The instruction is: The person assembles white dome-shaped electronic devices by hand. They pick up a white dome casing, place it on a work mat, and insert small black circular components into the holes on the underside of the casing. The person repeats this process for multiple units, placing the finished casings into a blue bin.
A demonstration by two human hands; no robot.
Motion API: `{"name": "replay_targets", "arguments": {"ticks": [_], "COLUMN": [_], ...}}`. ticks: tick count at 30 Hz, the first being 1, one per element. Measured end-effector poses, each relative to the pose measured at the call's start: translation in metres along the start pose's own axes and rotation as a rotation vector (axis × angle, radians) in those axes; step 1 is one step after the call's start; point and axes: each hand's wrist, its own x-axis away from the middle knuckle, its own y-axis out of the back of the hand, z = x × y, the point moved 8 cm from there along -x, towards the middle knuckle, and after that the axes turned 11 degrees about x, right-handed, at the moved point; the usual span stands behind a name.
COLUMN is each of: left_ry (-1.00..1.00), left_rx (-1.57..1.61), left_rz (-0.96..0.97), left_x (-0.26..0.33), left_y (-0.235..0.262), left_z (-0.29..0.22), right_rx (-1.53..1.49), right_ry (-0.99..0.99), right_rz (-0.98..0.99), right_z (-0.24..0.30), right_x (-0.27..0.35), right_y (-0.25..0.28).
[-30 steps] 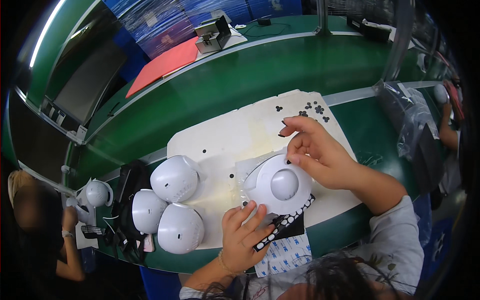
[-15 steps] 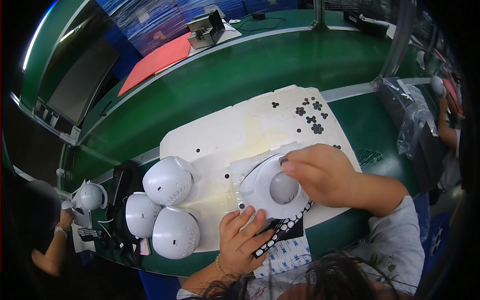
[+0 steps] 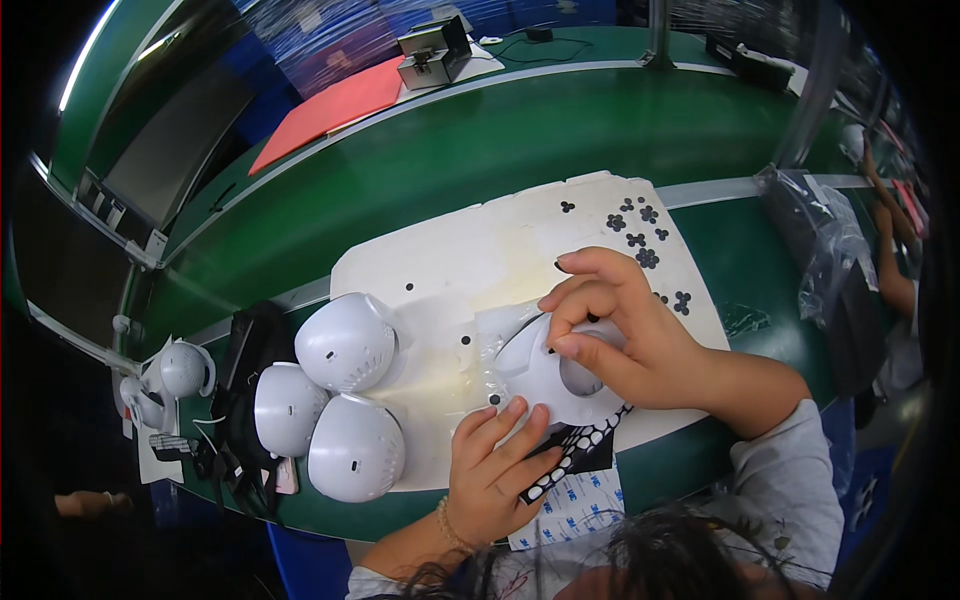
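Note:
A white rounded plastic housing (image 3: 535, 377) with a round grey recess (image 3: 578, 378) lies on clear plastic film on the cardboard. Over its right side is my right hand (image 3: 640, 335), with fingers curled. A small black round pad (image 3: 558, 265) clings to its index fingertip, and another black dot (image 3: 551, 351) shows at the thumb tip. My left hand (image 3: 495, 480) lies with fingers spread at the housing's near edge. Beside it, partly under the fingers, is a black strip with rows of white round holes (image 3: 580, 450), above a white printed backing sheet (image 3: 575, 510).
White domed housings (image 3: 355, 447) stand left on the cardboard sheet (image 3: 440, 250). Black round pads (image 3: 648, 258) lie in clusters at its far right, with a few single ones elsewhere. Black bags and cables lie at the left; a plastic-wrapped box (image 3: 835, 240) stands right. Other people's arms show at both sides.
My right hand has lifted slightly from the housing's recess, its index finger now raised with a black pad. My left hand stays at the near edge. The view has shifted a little.

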Motion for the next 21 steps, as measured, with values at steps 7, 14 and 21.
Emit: {"name": "replay_targets", "arguments": {"ticks": [7, 14, 21], "left_ry": [-0.013, -0.043, -0.044], "left_rx": [0.027, 0.015, 0.007], "left_rz": [-0.007, -0.008, -0.018], "left_x": [0.002, 0.002, 0.001], "left_y": [-0.001, -0.002, -0.002], "left_z": [0.001, 0.005, 0.006], "right_rx": [-0.027, 0.714, 0.53], "right_ry": [-0.003, 0.307, 0.064], "right_rz": [-0.074, -0.214, -0.085], "right_z": [-0.001, 0.034, 0.025], "right_x": [0.001, 0.017, 0.031], "right_y": [-0.001, 0.0, 0.018]}}
